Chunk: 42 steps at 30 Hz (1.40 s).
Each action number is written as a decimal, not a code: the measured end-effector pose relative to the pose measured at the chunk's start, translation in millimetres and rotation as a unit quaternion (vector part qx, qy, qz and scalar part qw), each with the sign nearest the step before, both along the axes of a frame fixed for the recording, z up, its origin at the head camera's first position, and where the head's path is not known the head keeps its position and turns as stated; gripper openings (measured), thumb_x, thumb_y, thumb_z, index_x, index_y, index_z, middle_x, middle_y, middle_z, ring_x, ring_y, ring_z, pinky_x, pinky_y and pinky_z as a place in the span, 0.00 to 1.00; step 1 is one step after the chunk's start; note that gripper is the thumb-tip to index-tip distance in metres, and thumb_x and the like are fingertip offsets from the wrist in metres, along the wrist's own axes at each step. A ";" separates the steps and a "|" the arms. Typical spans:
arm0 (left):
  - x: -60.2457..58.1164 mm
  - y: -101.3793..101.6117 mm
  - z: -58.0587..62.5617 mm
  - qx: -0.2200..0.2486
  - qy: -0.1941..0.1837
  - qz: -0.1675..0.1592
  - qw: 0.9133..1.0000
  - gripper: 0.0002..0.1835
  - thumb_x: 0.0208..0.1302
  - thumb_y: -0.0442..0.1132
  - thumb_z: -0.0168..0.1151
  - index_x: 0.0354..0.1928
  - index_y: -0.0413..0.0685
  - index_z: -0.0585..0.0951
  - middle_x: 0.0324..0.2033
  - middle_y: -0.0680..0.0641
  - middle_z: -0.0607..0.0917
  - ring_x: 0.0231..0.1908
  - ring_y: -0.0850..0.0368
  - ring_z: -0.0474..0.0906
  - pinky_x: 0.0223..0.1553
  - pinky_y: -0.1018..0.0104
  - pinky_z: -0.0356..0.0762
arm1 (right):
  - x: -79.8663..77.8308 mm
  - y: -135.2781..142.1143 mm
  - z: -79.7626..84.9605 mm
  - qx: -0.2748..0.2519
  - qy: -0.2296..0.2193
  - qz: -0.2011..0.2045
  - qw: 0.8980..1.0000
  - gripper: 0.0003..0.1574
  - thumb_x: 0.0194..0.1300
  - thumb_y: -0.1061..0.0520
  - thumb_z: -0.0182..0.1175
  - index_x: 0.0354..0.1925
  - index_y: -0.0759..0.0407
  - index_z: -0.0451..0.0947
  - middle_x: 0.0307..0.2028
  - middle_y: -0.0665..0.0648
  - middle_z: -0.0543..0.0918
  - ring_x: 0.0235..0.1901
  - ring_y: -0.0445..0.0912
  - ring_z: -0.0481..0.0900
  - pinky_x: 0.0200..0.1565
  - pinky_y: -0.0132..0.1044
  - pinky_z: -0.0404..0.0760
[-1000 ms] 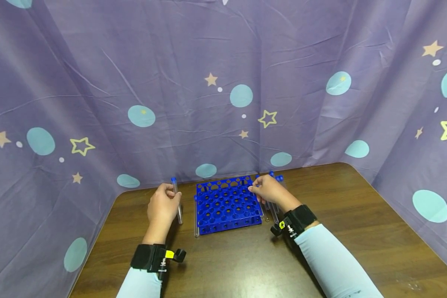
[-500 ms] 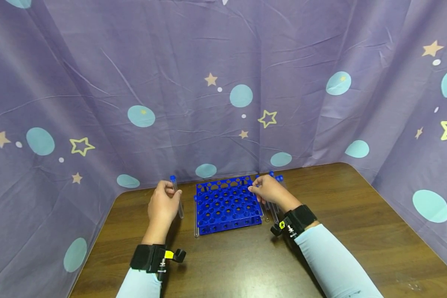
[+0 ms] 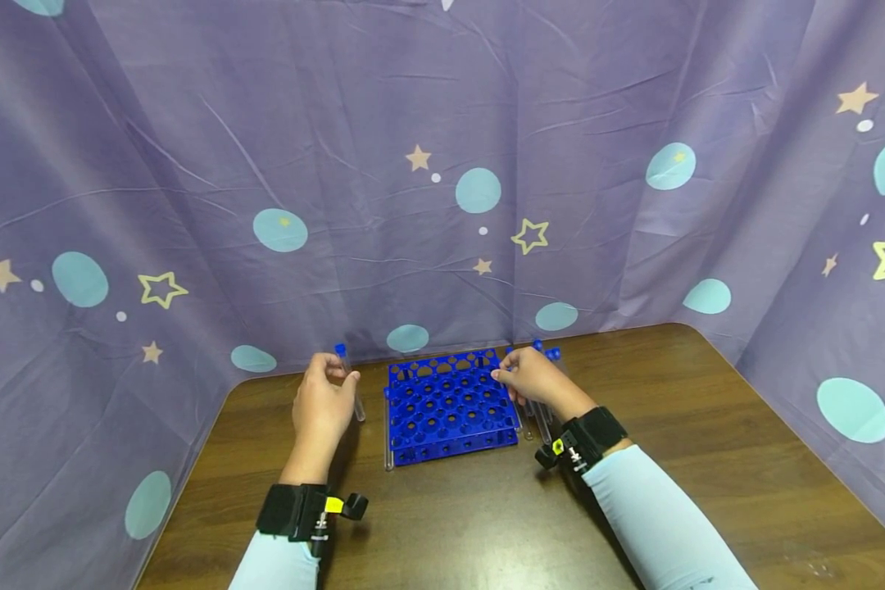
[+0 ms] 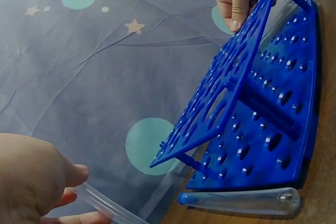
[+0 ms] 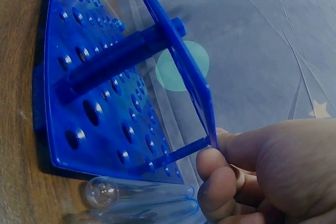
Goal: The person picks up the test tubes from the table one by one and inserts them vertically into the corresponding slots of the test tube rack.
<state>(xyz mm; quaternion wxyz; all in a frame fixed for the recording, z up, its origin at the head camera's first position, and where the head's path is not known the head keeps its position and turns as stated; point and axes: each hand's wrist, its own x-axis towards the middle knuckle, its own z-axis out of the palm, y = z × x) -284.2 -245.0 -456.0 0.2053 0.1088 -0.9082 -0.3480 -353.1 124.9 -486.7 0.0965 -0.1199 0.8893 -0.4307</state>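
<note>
My left hand (image 3: 323,407) pinches a clear test tube (image 3: 358,407) with a blue cap between thumb and fingers. The tube leans a little, left of the blue test tube rack (image 3: 450,410), and is apart from it. In the left wrist view the tube (image 4: 100,201) shows only in part. My right hand (image 3: 537,378) holds the upper plate of the rack at its right edge; the right wrist view shows thumb and fingers (image 5: 218,182) pinching that edge. One capped test tube (image 3: 389,434) lies along the rack's left side.
Several blue-capped test tubes (image 3: 544,418) lie right of the rack, partly hidden by my right hand. The rack stands near the back edge of the wooden table (image 3: 457,516). A purple patterned curtain (image 3: 383,205) hangs behind and beside the table.
My left hand has raised the test tube slightly, and its lower end has moved up from the table. The right hand and the rack have stayed in place.
</note>
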 end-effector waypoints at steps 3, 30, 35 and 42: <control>-1.0 0.0 -0.2 0.006 0.003 -0.006 1.000 0.20 0.78 0.46 0.71 0.63 0.48 0.79 0.55 0.43 0.91 0.50 0.39 0.91 0.52 0.39 0.80 | -0.2 0.4 -0.2 0.002 -0.005 -0.002 1.000 0.15 0.84 0.50 0.68 0.40 0.58 0.84 0.18 0.53 0.83 0.16 0.48 0.82 0.21 0.35 0.76; -12.9 18.2 16.5 0.051 0.065 -0.055 0.995 0.19 0.83 0.42 0.69 0.66 0.45 0.75 0.60 0.43 0.88 0.49 0.41 0.93 0.46 0.49 0.82 | 0.0 -0.1 -0.4 0.002 -0.016 -0.010 1.000 0.15 0.85 0.50 0.67 0.41 0.58 0.83 0.18 0.52 0.83 0.16 0.46 0.82 0.23 0.35 0.78; -21.8 25.4 20.6 0.072 0.106 -0.048 0.991 0.18 0.82 0.42 0.71 0.64 0.47 0.76 0.56 0.45 0.88 0.50 0.43 0.91 0.45 0.55 0.80 | -0.1 0.4 -1.2 0.000 -0.004 -0.003 1.000 0.16 0.85 0.51 0.67 0.39 0.59 0.83 0.18 0.52 0.82 0.16 0.45 0.81 0.22 0.35 0.78; -32.6 33.8 26.5 0.073 0.114 -0.070 0.988 0.19 0.82 0.42 0.70 0.64 0.47 0.75 0.56 0.45 0.86 0.52 0.42 0.91 0.45 0.50 0.83 | -0.2 -0.5 -1.4 0.002 -0.004 -0.007 1.000 0.15 0.85 0.51 0.67 0.40 0.58 0.82 0.18 0.52 0.82 0.16 0.45 0.81 0.22 0.35 0.78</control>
